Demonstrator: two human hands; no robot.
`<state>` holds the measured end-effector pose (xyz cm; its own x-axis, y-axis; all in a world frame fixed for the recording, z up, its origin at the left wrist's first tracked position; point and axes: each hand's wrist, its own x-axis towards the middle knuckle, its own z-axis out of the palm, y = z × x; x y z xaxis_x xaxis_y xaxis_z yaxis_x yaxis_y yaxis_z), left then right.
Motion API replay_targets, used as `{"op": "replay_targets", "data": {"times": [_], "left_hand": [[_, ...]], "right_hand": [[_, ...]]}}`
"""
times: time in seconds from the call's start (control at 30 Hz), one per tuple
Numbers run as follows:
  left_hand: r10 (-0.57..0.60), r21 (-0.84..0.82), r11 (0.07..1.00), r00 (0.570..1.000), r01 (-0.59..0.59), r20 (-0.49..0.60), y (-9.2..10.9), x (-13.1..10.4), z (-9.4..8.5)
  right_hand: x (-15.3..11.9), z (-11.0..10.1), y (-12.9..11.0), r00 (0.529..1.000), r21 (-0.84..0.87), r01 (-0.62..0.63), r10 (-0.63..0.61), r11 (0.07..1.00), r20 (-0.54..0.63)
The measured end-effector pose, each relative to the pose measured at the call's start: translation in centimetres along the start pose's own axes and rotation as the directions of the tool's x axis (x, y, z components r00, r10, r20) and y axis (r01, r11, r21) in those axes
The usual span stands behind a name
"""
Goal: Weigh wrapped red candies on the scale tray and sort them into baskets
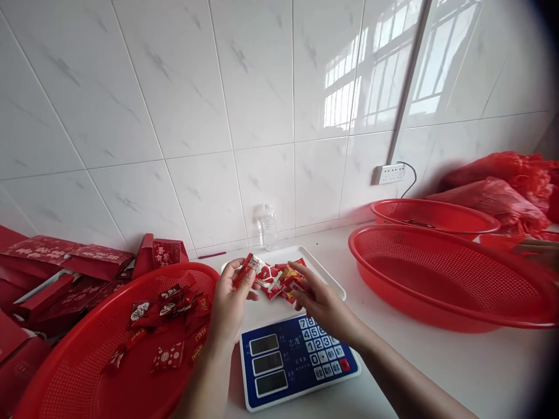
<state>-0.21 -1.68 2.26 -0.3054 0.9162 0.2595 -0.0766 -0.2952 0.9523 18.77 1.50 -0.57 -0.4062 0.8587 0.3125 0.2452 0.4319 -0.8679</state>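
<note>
Over the white tray (pixel 321 266) of a blue-and-white digital scale (pixel 301 372), my left hand (pixel 233 294) pinches a red-and-white wrapped snack packet (pixel 264 272) between thumb and fingers. Just right of it, my right hand (pixel 321 299) has its fingers curled around a small red packet (pixel 300 285), partly hidden by the fingers. More red and yellow packets (pixel 286 272) sit between the two hands, above or on the tray; which of them touch it I cannot tell. The scale's three displays are dark.
A red plastic basket (pixel 96 314) at left holds several small packets (pixel 168 356). Behind it lie red printed boxes (pixel 98 262). Two red baskets (pixel 449 317) (pixel 437 210) stand at right, near red plastic bags (pixel 493 198). A clear jar (pixel 267 227) stands by the tiled wall.
</note>
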Motion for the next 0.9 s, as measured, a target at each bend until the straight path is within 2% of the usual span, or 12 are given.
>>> {"op": "replay_targets", "data": {"times": [0.1,0.2,0.33,0.43,0.6,0.8,0.9], "left_hand": [[-0.013,0.008,1.0,1.0,0.013,0.019,0.2,-0.2,0.2],[-0.002,0.023,1.0,1.0,0.002,0.021,0.4,-0.4,0.1],[0.035,0.04,0.999,0.999,-0.035,-0.001,0.7,-0.4,-0.4],[0.051,0.049,0.998,0.998,-0.05,-0.021,0.8,-0.3,-0.7],[0.051,0.08,0.996,0.998,-0.049,-0.027,0.7,0.0,-0.9],[0.043,0.116,0.992,0.999,-0.046,0.03,0.6,-0.2,-0.9],[0.027,0.114,0.993,0.998,-0.034,0.062,0.4,-0.4,-0.5]], "right_hand": [[-0.2,-0.5,1.3,0.991,-0.254,-0.025,-0.009,0.967,-0.132],[0.1,-0.4,1.9,0.99,-0.355,-0.044,-0.008,0.934,-0.142],[1.1,-0.9,1.2,0.994,-0.389,-0.05,0.007,0.92,-0.111],[2.3,-2.3,0.2,0.995,-0.409,-0.049,0.009,0.911,-0.099],[4.0,-4.3,-1.4,1.0,-0.434,-0.01,0.007,0.901,-0.008],[4.2,-4.4,-1.6,0.994,-0.375,-0.048,0.009,0.926,-0.105],[3.7,-3.8,-1.9,0.998,-0.293,-0.004,-0.013,0.956,-0.055]]}}
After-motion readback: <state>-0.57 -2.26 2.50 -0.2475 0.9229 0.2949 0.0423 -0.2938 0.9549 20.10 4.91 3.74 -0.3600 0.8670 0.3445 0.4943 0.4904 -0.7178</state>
